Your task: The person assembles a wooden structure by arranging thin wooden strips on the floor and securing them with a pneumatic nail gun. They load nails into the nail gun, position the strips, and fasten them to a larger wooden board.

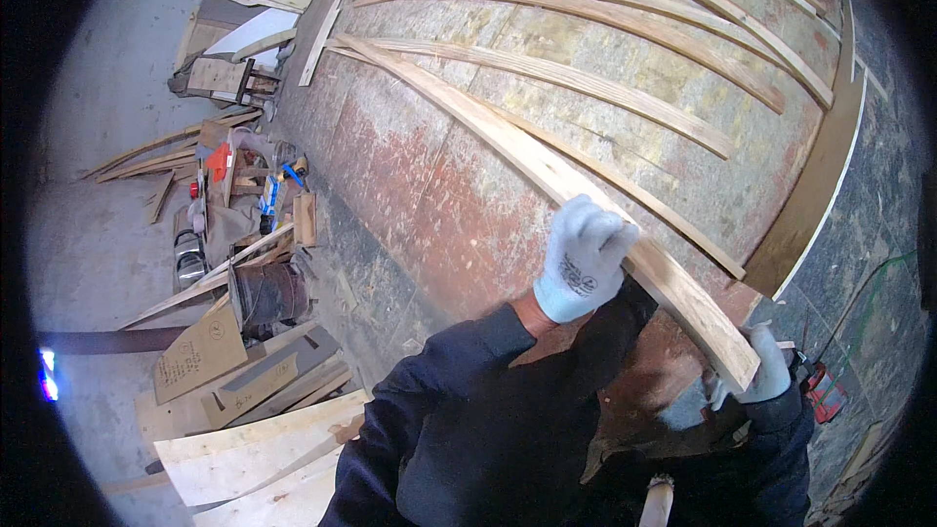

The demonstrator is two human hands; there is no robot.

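Wooden plank slants from the upper left of centre to the lower right of the frame, above a worn red bench strewn with wooden strips. The gloved left hand has its grip clamped on the plank, most of whose length stretches up-left; the right hand meets the near end, its grip partly hidden, tightness unclear.
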